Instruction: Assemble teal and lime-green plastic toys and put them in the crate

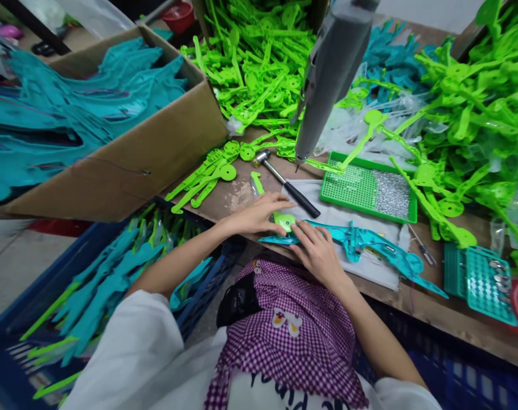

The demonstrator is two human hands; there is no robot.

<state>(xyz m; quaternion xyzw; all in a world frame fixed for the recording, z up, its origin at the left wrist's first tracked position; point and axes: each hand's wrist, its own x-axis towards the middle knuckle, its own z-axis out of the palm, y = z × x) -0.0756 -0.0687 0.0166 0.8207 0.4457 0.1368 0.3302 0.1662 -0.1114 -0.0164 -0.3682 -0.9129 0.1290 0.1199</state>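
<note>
A green plastic part [284,221] with a rounded end lies between my hands, over a long turquoise plastic piece [372,242] on the near edge of the bench. My left hand [261,215] grips the green part, its fingers over the far side and the thumb on the near side. My right hand [319,247] lies over the turquoise piece, fingers bent around it and fingertips against the green part. The turquoise piece stretches out to the right, its open inner side facing up, with thin wires near the middle. My fingers hide where the two parts meet.
A hammer [291,187] lies just beyond my hands. A power screwdriver [331,74] hangs above the bench. A green tray [361,196] holds small screws. Green parts [259,74] are heaped behind. A cardboard box [156,145] stands left, above a blue crate [28,302]. A screwdriver [422,247] lies right.
</note>
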